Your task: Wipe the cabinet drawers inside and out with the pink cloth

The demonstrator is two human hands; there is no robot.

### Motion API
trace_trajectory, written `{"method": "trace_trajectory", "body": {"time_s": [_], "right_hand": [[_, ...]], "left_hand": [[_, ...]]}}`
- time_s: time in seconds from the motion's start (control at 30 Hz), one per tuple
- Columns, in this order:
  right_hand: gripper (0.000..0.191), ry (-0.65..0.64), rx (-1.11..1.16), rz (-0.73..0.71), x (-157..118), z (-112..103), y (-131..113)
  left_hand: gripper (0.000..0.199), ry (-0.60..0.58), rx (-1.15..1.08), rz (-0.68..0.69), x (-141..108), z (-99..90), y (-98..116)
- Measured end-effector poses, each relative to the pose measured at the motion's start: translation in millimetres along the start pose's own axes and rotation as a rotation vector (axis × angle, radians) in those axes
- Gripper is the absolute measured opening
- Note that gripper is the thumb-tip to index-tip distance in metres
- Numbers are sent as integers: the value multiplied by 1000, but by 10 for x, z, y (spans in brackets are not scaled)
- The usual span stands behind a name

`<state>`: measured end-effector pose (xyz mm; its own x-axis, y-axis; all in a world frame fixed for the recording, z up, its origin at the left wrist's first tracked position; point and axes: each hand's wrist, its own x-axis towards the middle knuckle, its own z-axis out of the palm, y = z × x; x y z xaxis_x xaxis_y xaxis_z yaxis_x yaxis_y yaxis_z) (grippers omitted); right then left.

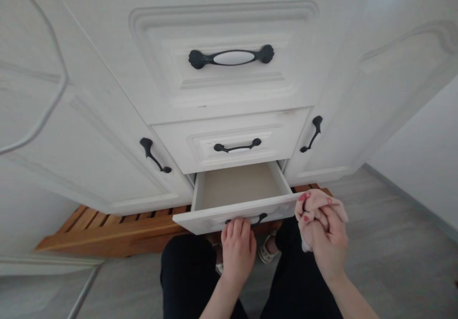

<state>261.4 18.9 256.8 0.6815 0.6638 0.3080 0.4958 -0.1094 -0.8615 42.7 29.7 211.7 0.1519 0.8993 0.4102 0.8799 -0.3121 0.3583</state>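
The lowest drawer (236, 185) of a white cabinet is pulled partway out, and its pale inside shows nothing in it. My left hand (238, 247) has its fingers curled over the dark handle (260, 218) on that drawer's front. Bunched up in my right hand (331, 242) is a pale pink cloth (315, 204) with red spots. The cloth is beside the right end of the drawer front; whether it touches the front I cannot tell.
Above are a smaller closed drawer (236, 132) and a larger panel (232, 32), both with dark handles. Cabinet doors (153, 180) flank them. A slatted wooden platform (103, 233) lies beneath the cabinet. My legs (189, 271) are close to the drawer front. A white cable (60, 85) hangs at left.
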Motion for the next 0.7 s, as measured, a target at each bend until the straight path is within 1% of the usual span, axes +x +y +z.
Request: {"method": "trace_trajectory", "body": {"time_s": [0.03, 0.1, 0.17, 0.23, 0.3, 0.37, 0.4, 0.43, 0.47, 0.53, 0.6, 0.63, 0.67, 0.7], "right_hand": [[42, 10, -20, -20, 8, -9, 5], [44, -16, -41, -81, 19, -23, 15], [45, -62, -58, -183, 10, -25, 16], [45, -78, -101, -309, -43, -14, 15], [44, -71, -191, -411, -160, 7, 23], [40, -94, -273, -455, -346, 25, 32], [37, -127, -287, -461, -460, 28, 29], [33, -185, -270, -455, -579, 25, 17], [30, -275, -221, -434, -696, 13, -5], [27, -518, -77, -316, -890, -45, -79], [30, -720, 45, -178, -975, -150, -176], [31, -774, 76, -126, -962, -216, -229], [30, -792, 90, -99, -909, -282, -286], [28, -786, 93, -92, -817, -344, -352]], "left_hand": [[22, -18, -4, -7, -10, -36, 13], [19, -39, -15, -17, -57, -89, 45], [19, -33, -30, -9, -140, -119, 73], [22, -9, -53, 8, -237, -139, 97], [24, 22, -82, 15, -321, -163, 122], [24, 38, -108, 11, -385, -193, 150], [24, 39, -118, 6, -413, -206, 164], [24, 49, -124, 8, -444, -215, 174], [23, 73, -133, 21, -478, -217, 179], [24, 175, -164, 66, -563, -199, 169], [29, 293, -183, 119, -660, -164, 135], [31, 321, -178, 136, -705, -150, 114], [30, 308, -163, 148, -745, -142, 95], [29, 265, -141, 156, -779, -140, 81]]}}
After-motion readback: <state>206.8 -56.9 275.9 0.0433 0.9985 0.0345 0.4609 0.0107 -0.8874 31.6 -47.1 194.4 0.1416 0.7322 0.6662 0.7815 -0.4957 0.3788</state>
